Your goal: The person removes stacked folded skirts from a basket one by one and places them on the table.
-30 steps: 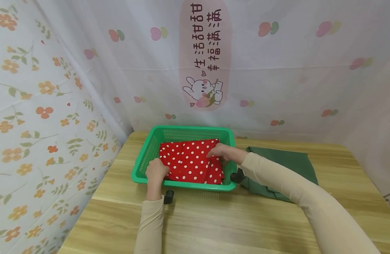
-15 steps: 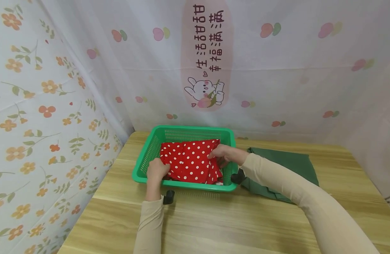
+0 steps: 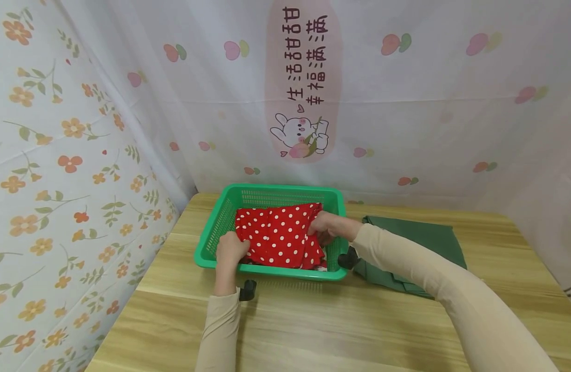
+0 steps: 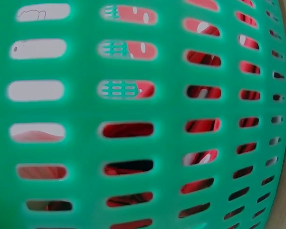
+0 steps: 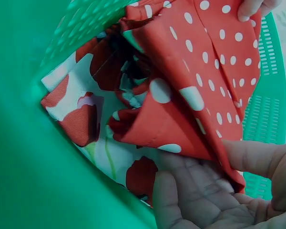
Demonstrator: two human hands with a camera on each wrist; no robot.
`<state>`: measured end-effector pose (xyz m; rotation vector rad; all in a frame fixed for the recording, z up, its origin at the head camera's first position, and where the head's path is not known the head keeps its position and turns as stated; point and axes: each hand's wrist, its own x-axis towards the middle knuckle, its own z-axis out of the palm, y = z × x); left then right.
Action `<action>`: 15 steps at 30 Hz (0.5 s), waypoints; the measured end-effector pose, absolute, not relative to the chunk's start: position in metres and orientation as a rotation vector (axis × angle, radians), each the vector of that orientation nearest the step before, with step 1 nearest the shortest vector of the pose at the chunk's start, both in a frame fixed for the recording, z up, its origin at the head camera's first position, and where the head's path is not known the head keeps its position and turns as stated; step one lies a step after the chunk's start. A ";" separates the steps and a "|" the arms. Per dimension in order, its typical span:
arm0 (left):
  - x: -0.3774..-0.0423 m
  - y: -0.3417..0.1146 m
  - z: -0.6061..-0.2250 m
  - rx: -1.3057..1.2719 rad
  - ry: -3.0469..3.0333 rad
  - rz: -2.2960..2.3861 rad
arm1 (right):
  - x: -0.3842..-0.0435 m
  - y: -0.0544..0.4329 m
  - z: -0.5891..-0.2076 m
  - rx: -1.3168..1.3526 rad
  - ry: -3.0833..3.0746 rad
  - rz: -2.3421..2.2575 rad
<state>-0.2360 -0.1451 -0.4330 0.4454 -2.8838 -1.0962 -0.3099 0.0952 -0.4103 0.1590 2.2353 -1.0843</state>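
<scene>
A folded red cloth with white polka dots (image 3: 285, 237) lies in a green plastic basket (image 3: 271, 272). My left hand (image 3: 231, 249) reaches over the basket's near rim and pinches the cloth's left edge. At the opposite edge, my right hand (image 3: 326, 226) grips the polka-dot cloth, thumb on top and fingers underneath, as the right wrist view shows. Beneath it, a white cloth with a red flower print (image 5: 117, 157) lines the bottom of the basket. The left wrist view holds mostly the slotted basket wall (image 4: 171, 109), with red fabric behind the slots; the left hand is out of it.
A folded dark green cloth (image 3: 425, 237) lies on the wooden table (image 3: 304, 325) right of the basket, partly under the right forearm. A printed white curtain (image 3: 406, 129) hangs behind the table, and a floral one (image 3: 72, 181) on the left.
The right edge of the polka-dot cloth has been lifted and drawn inward, uncovering some printed fabric below it at the near right. My right fingers have curled further around the edge. My left hand stays put.
</scene>
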 end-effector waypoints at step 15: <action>-0.240 -0.150 -0.431 0.495 -2.645 -1.497 | -0.310 0.097 -0.405 0.143 2.294 -1.206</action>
